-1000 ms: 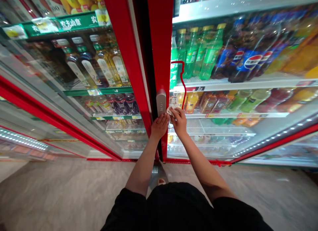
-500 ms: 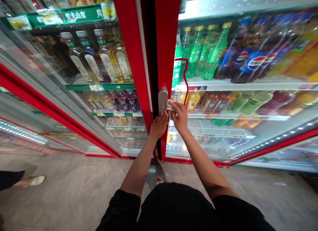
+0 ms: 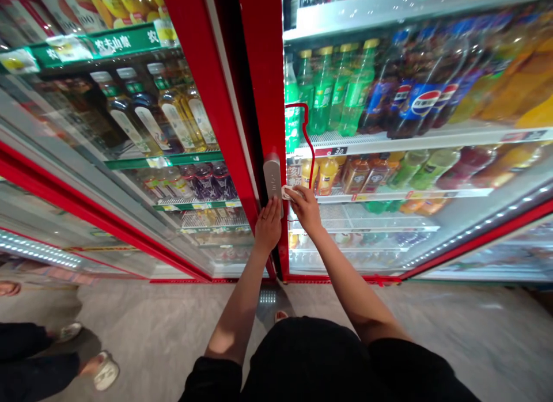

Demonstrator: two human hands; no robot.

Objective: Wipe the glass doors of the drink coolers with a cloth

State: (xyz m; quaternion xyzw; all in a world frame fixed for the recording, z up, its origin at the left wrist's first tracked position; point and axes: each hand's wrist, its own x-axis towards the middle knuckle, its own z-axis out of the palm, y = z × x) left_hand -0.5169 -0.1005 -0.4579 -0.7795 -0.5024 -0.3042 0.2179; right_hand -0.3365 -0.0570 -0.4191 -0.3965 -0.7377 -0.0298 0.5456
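Observation:
A long silver door handle (image 3: 272,174) is fixed to the red frame (image 3: 263,97) of the right-hand drinks fridge. My left hand (image 3: 268,220) lies flat over the handle's lower end, its fingers stretched out and close together. Pinched in my right hand (image 3: 305,207) is a small folded white cloth or tissue (image 3: 286,192), pressed at the frame's edge just right of the handle. My right fingertips partly cover the cloth. On the glass beside my right hand runs a red outline graphic (image 3: 310,143).
Behind the right glass stand green soda bottles (image 3: 322,91), cola bottles (image 3: 419,102) and juice bottles (image 3: 326,176). Bottled drinks (image 3: 173,111) fill the left fridge. A person's shoe (image 3: 106,372) and dark trousers show on the grey floor (image 3: 164,333) at lower left.
The fridges have shifted left in view. My right hand has slid the cloth slightly lower along the handle's side. At lower left, more of the other person's legs and shoes has come into view.

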